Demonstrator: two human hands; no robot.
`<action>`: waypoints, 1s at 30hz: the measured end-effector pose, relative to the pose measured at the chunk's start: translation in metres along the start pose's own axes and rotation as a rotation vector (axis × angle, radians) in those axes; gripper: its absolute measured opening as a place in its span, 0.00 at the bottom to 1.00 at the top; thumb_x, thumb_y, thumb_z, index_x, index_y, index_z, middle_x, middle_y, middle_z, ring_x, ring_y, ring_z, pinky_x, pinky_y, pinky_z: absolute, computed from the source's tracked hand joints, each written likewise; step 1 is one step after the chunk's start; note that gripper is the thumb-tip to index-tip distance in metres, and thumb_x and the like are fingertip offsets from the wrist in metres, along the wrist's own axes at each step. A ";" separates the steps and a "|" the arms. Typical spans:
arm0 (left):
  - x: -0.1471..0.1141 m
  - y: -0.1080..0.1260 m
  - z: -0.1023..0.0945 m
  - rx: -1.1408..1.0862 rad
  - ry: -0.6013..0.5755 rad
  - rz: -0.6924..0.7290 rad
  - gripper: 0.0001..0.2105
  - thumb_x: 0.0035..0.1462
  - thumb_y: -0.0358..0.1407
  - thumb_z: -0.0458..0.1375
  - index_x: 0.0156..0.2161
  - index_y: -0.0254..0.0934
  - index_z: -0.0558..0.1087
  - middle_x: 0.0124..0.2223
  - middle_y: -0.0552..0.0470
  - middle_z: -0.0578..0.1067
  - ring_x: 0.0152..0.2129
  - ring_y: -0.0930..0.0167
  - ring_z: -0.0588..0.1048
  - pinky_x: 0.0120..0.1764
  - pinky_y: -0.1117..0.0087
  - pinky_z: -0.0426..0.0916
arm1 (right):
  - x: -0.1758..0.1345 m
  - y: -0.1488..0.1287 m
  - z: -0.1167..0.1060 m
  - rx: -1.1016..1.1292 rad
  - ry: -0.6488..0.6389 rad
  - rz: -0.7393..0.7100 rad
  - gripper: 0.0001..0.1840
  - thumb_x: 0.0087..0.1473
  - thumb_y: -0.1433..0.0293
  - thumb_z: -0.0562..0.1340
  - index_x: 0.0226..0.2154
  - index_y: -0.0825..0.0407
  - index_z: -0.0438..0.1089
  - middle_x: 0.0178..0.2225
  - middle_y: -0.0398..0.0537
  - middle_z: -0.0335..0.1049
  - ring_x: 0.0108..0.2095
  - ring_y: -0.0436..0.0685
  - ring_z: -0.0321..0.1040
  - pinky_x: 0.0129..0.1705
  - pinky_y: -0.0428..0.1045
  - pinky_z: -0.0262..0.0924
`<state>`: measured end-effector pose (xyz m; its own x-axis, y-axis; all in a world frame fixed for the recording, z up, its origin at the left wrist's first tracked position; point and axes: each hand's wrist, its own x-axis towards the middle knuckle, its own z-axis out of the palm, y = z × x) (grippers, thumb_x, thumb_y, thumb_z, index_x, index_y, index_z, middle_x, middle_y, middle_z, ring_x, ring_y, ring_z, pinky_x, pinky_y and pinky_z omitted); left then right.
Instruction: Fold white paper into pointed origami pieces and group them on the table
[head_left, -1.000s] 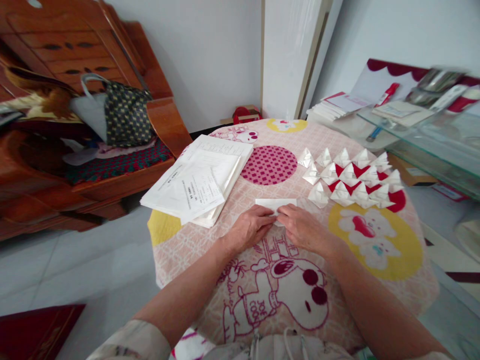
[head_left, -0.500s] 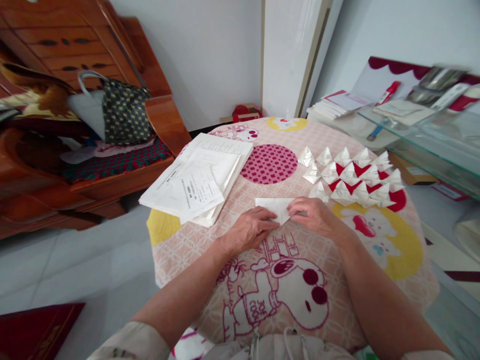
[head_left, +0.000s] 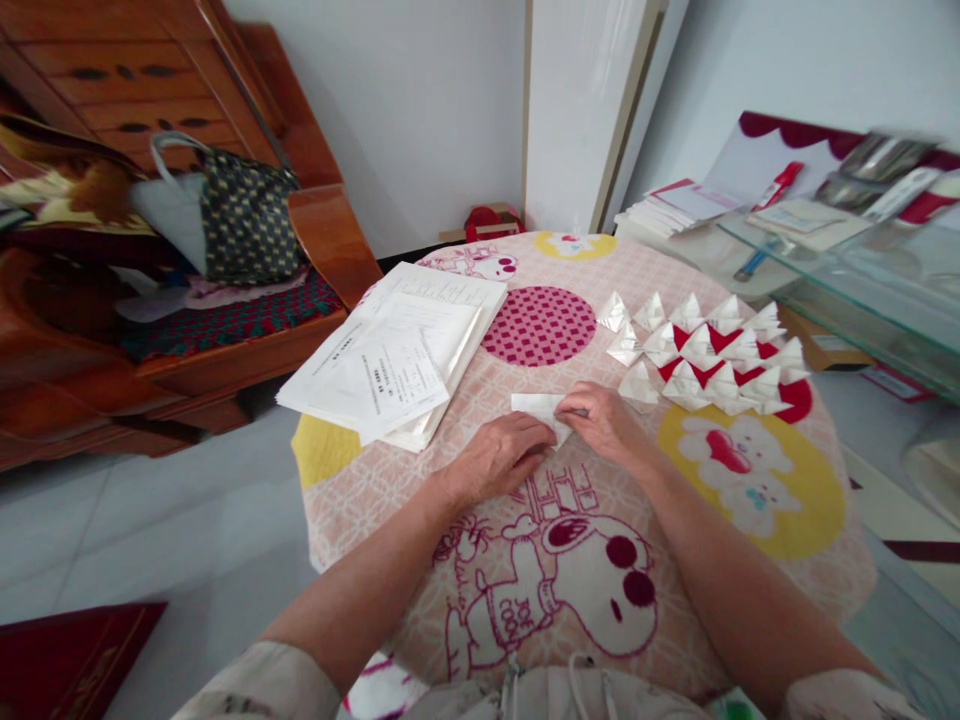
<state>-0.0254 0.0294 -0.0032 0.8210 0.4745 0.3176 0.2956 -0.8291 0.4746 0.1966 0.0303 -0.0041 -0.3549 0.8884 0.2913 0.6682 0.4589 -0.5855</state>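
A small white folded paper (head_left: pixel 531 403) lies flat on the cloth-covered table in front of me. My left hand (head_left: pixel 506 452) rests on its lower left part, fingers curled together and pressing it down. The fingers of my right hand (head_left: pixel 600 420) pinch the paper's right side, folded in toward the middle, and cover much of it. To the right stand several folded paper pieces (head_left: pixel 697 342) with pointed tops, set in rows. A stack of printed sheets (head_left: pixel 397 345) lies to the left of my hands.
The patterned tablecloth (head_left: pixel 480 560) covers the round table. At the right is a glass shelf (head_left: pixel 825 262) holding a red tube (head_left: pixel 780 185) and other items. A wooden bench (head_left: pixel 247 355) with a patterned bag (head_left: pixel 251 215) stands at the left.
My right hand has moved left, bringing the right side of the paper in toward the middle. My left hand has barely moved and stays on the paper.
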 end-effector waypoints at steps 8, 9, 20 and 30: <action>-0.001 -0.003 0.006 0.110 -0.035 0.017 0.16 0.64 0.32 0.54 0.55 0.39 0.74 0.51 0.45 0.76 0.48 0.64 0.73 0.53 0.60 0.70 | 0.003 -0.003 0.003 -0.059 -0.006 0.042 0.09 0.54 0.79 0.64 0.25 0.52 0.75 0.29 0.47 0.70 0.34 0.56 0.67 0.39 0.51 0.60; -0.001 -0.003 0.007 0.116 -0.038 0.015 0.16 0.64 0.32 0.54 0.55 0.39 0.74 0.51 0.45 0.76 0.48 0.64 0.73 0.53 0.60 0.70 | 0.004 -0.003 0.003 -0.061 0.000 0.048 0.09 0.54 0.79 0.64 0.25 0.52 0.74 0.29 0.48 0.70 0.34 0.56 0.67 0.40 0.51 0.60; -0.001 -0.001 0.005 0.123 -0.051 -0.003 0.16 0.64 0.32 0.54 0.55 0.39 0.75 0.51 0.45 0.76 0.47 0.64 0.74 0.52 0.60 0.71 | 0.006 0.004 0.000 -0.129 -0.003 0.083 0.11 0.54 0.79 0.60 0.23 0.53 0.70 0.27 0.49 0.69 0.34 0.57 0.66 0.39 0.51 0.58; -0.001 -0.002 0.005 0.089 -0.025 0.009 0.20 0.60 0.30 0.56 0.58 0.32 0.69 0.59 0.39 0.73 0.55 0.60 0.71 0.58 0.54 0.66 | 0.005 0.002 0.006 -0.173 0.050 0.084 0.13 0.55 0.78 0.59 0.21 0.51 0.68 0.27 0.49 0.68 0.33 0.56 0.65 0.37 0.50 0.57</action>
<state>-0.0239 0.0290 -0.0084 0.8353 0.4606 0.3002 0.3299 -0.8567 0.3966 0.1927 0.0354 -0.0083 -0.2626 0.9213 0.2867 0.7980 0.3744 -0.4723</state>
